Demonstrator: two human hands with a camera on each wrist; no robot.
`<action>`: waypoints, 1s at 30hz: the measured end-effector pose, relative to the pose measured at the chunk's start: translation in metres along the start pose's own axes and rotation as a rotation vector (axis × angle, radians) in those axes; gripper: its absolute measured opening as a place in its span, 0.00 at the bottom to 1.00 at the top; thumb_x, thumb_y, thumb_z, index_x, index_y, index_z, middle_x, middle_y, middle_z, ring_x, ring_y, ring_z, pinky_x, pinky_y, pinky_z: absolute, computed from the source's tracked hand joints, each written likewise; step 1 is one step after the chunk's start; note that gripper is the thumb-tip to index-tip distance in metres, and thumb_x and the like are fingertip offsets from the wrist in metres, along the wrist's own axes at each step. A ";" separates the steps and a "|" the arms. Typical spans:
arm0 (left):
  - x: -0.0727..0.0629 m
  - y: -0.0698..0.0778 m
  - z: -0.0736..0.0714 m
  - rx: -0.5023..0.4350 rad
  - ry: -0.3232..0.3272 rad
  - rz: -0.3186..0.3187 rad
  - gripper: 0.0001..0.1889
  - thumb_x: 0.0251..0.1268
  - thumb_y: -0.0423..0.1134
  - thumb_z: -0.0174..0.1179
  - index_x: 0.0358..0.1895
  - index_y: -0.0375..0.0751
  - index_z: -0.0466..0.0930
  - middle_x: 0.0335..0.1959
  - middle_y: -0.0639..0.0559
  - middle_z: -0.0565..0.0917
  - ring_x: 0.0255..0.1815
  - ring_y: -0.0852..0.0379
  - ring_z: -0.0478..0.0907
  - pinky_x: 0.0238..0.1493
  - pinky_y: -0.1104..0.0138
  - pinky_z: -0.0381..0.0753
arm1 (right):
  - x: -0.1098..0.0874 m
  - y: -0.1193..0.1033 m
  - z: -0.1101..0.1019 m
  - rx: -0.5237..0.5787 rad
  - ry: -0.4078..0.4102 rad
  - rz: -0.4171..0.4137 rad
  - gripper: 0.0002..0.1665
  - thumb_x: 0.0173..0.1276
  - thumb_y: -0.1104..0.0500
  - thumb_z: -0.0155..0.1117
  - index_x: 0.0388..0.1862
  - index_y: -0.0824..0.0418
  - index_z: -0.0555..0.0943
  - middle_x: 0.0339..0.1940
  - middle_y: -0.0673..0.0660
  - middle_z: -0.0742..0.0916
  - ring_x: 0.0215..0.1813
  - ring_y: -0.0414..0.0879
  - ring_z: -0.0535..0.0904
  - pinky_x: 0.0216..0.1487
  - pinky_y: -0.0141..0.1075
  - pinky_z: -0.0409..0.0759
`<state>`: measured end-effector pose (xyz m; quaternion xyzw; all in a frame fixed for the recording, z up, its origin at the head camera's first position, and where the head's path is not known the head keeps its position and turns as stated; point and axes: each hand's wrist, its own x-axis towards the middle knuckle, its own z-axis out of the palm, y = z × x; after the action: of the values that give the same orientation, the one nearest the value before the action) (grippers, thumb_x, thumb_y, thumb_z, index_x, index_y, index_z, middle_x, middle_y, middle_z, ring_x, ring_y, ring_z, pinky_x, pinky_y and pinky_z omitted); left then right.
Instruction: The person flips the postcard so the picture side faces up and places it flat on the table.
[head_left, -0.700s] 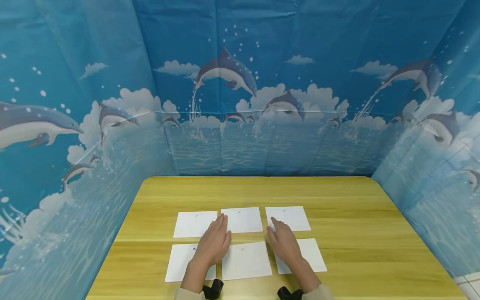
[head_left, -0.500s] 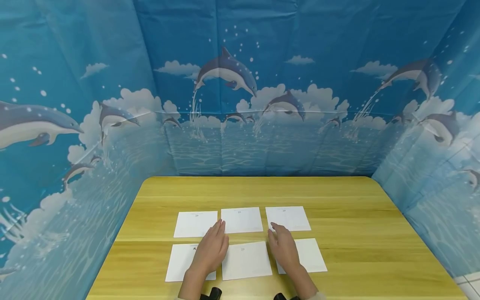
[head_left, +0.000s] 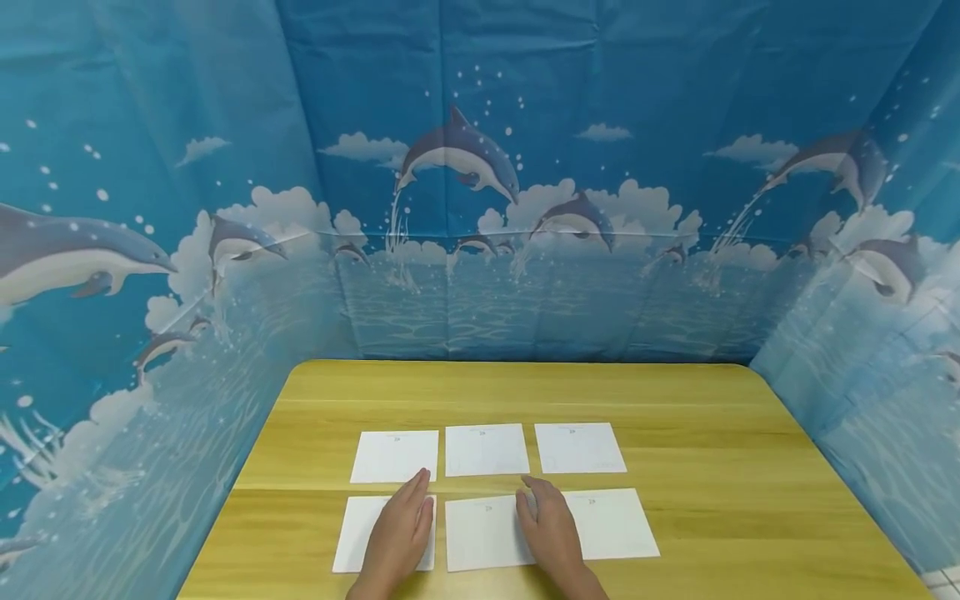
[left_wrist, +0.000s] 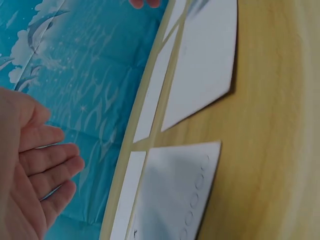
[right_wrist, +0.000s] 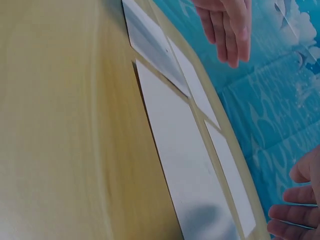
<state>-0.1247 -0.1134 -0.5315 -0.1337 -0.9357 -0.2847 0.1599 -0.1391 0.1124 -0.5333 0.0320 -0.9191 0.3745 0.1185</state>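
Note:
White rectangular paper sheets lie flat in two rows of three. My left hand (head_left: pixel 397 533) is over the front left sheet (head_left: pixel 351 537), fingers extended and close together, holding nothing. Between the front middle sheet (head_left: pixel 483 542) and the front right sheet (head_left: pixel 618 525) my right hand (head_left: pixel 551 533) overlaps both, its fingers slightly bent and nothing in them. The left wrist view has my left hand (left_wrist: pixel 42 175) with its palm showing and a line of printed ovals along one sheet (left_wrist: pixel 175 185). In the right wrist view, my right hand (right_wrist: pixel 297 200) appears at the lower right edge.
The back row holds a left sheet (head_left: pixel 395 458), a middle sheet (head_left: pixel 487 454) and a right sheet (head_left: pixel 581 450), each with a small printed mark near its far edge. Around the yellow wood-grain table (head_left: pixel 712 467) hangs a blue dolphin-print curtain (head_left: pixel 480 300).
Both hands have drawn back toward me from the back row. The right hand has also shifted left, onto the front middle sheet's edge. The head view has tilted slightly; the sheets stay put.

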 end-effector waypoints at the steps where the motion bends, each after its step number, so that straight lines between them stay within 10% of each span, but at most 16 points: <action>1: -0.002 -0.001 0.000 -0.001 0.017 0.002 0.20 0.68 0.37 0.48 0.58 0.28 0.71 0.59 0.40 0.72 0.58 0.43 0.69 0.56 0.52 0.68 | -0.002 -0.002 0.002 0.003 -0.009 -0.007 0.17 0.68 0.58 0.54 0.50 0.67 0.78 0.49 0.61 0.81 0.54 0.59 0.74 0.54 0.51 0.70; 11: -0.021 -0.020 -0.009 -0.033 0.123 -0.069 0.18 0.66 0.35 0.52 0.56 0.31 0.73 0.56 0.42 0.75 0.57 0.44 0.71 0.54 0.52 0.69 | -0.015 -0.012 0.018 0.035 -0.038 -0.068 0.14 0.67 0.59 0.56 0.45 0.67 0.80 0.46 0.60 0.83 0.51 0.56 0.77 0.51 0.49 0.73; 22: -0.042 -0.034 -0.029 -0.164 0.199 -0.308 0.18 0.68 0.35 0.50 0.57 0.31 0.73 0.55 0.37 0.75 0.56 0.40 0.71 0.55 0.51 0.66 | -0.028 -0.024 0.032 0.067 -0.048 -0.083 0.14 0.69 0.58 0.53 0.44 0.66 0.80 0.44 0.58 0.83 0.50 0.54 0.77 0.52 0.48 0.72; 30: -0.051 -0.044 -0.031 -0.252 0.304 -0.398 0.15 0.67 0.32 0.50 0.54 0.28 0.75 0.52 0.36 0.76 0.54 0.41 0.72 0.56 0.82 0.57 | -0.037 -0.035 0.045 0.171 -0.031 -0.028 0.16 0.71 0.56 0.50 0.46 0.67 0.79 0.41 0.54 0.83 0.47 0.53 0.78 0.50 0.49 0.73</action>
<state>-0.0858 -0.1743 -0.5482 0.0783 -0.8662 -0.4412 0.2212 -0.1071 0.0551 -0.5497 0.0607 -0.8849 0.4493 0.1066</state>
